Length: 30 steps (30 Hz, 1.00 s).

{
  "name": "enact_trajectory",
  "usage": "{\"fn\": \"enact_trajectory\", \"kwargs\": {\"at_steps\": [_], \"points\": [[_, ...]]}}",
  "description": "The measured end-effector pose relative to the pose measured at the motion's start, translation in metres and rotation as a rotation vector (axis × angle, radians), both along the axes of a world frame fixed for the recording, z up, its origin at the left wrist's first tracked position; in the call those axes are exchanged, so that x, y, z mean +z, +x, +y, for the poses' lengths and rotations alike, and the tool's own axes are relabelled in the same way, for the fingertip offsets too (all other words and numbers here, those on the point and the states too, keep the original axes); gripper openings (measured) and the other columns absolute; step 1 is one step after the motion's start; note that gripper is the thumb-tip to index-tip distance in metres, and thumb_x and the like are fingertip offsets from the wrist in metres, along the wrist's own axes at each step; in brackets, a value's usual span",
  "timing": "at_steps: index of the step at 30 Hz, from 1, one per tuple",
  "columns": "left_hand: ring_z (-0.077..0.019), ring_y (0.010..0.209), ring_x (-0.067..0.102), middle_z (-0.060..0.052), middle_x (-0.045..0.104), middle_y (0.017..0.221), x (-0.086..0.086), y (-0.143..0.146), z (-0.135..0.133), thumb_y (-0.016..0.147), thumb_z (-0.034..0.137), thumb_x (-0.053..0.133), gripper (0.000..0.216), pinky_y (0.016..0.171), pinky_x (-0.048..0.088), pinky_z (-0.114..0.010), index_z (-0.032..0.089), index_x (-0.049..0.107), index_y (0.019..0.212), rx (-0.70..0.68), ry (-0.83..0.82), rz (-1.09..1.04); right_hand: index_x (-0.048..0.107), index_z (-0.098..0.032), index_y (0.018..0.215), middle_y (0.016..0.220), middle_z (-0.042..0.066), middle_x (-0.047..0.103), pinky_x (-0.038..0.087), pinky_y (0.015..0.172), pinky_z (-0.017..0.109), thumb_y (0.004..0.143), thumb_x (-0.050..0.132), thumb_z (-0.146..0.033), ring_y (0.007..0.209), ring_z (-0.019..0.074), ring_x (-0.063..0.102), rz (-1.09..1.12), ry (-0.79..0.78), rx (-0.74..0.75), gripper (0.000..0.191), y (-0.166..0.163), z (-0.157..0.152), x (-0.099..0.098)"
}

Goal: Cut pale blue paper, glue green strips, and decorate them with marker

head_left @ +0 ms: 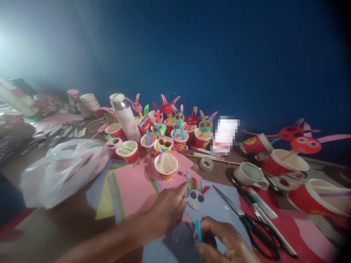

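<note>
My left hand point(168, 209) reaches across the pink paper point(134, 190), and its fingertips pinch or press the top edge of a small grey paper face point(195, 197) with red ears and dark eyes. My right hand point(223, 241) is closed on a blue straw point(198, 231), held upright just below that face. The face lies on a grey-blue sheet point(216, 204). Black-handled scissors point(246, 219) lie open just right of my hands.
Many red paper cups holding paper animal faces on straws point(164, 146) crowd the middle. A white bottle point(126, 117), a tape roll point(206, 164), a white plastic bag point(63, 171), pens point(263, 204) and tipped cups point(282, 162) surround them. A blue wall stands behind.
</note>
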<state>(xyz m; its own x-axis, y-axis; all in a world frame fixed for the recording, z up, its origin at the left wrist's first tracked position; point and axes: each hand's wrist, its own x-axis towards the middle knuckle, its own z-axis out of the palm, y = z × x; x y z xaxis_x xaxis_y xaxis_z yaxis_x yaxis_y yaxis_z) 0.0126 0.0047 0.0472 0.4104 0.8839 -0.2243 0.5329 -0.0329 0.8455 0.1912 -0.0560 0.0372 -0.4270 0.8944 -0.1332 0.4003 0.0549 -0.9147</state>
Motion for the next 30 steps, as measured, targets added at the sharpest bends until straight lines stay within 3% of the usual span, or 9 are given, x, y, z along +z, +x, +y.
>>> {"fn": "enact_trajectory", "kwargs": {"at_steps": [3,9,14,19,23,27,30], "points": [[-0.0127,0.058,0.044,-0.001,0.055,0.068,-0.001,-0.002,-0.008,0.089,0.032,0.044,0.028,0.057,0.035,-0.022,0.018,0.063,0.105,-0.002,0.024,-0.142,0.045,-0.02,0.067,0.061,-0.005,0.042,0.036,0.056,0.02,0.079,0.057,-0.039,0.06,0.0099,0.041,0.182,-0.085,-0.087,0.026,-0.005,0.001,-0.01],[-0.0113,0.055,0.046,-0.001,0.052,0.063,-0.02,0.012,-0.014,0.083,0.045,0.054,0.034,0.052,0.036,-0.021,0.013,0.063,0.09,0.127,-0.44,-0.542,0.04,-0.02,0.065,0.059,-0.007,0.037,0.031,0.049,0.02,0.073,0.068,-0.043,0.054,0.0075,0.034,0.502,-0.325,-0.279,0.037,-0.019,0.001,-0.026],[-0.0132,0.053,0.052,-0.001,0.052,0.061,-0.025,0.017,-0.015,0.08,0.043,0.062,0.03,0.051,0.042,-0.024,0.014,0.058,0.077,0.108,-0.598,-0.733,0.038,-0.021,0.063,0.056,-0.007,0.041,0.034,0.046,0.02,0.069,0.069,-0.049,0.05,0.0075,0.04,0.579,-0.334,-0.343,0.042,-0.024,0.006,-0.034],[-0.0159,0.051,0.055,0.0,0.053,0.061,-0.035,0.02,-0.014,0.077,0.043,0.066,0.031,0.05,0.049,-0.031,0.015,0.052,0.073,0.089,-0.654,-0.792,0.037,-0.022,0.063,0.053,-0.008,0.039,0.037,0.045,0.02,0.072,0.065,-0.05,0.046,0.0068,0.04,0.509,-0.314,-0.367,0.041,-0.028,0.008,-0.042],[-0.0158,0.052,0.056,0.0,0.056,0.064,-0.037,0.019,-0.01,0.079,0.041,0.065,0.028,0.05,0.049,-0.031,0.017,0.052,0.078,0.112,-0.697,-0.852,0.041,-0.02,0.062,0.053,-0.006,0.044,0.04,0.048,0.021,0.081,0.056,-0.048,0.047,0.008,0.045,0.379,-0.259,-0.302,0.037,-0.024,0.01,-0.042],[-0.0147,0.063,0.059,-0.002,0.06,0.074,-0.034,0.012,-0.005,0.08,0.035,0.066,0.022,0.06,0.049,-0.028,0.016,0.053,0.08,0.211,-0.67,-0.961,0.056,-0.018,0.065,0.061,-0.002,0.056,0.042,0.056,0.021,0.09,0.046,-0.041,0.057,0.0098,0.054,0.158,-0.107,-0.266,0.035,0.001,0.024,-0.03],[-0.01,0.054,0.052,0.003,0.055,0.066,-0.034,0.008,-0.002,0.079,0.035,0.066,0.024,0.055,0.046,-0.025,0.019,0.049,0.077,0.268,-0.673,-0.981,0.062,-0.018,0.075,0.068,-0.001,0.061,0.042,0.06,0.022,0.089,0.047,-0.034,0.062,0.0116,0.055,-0.038,0.046,-0.32,0.026,0.027,0.039,-0.018]]}}
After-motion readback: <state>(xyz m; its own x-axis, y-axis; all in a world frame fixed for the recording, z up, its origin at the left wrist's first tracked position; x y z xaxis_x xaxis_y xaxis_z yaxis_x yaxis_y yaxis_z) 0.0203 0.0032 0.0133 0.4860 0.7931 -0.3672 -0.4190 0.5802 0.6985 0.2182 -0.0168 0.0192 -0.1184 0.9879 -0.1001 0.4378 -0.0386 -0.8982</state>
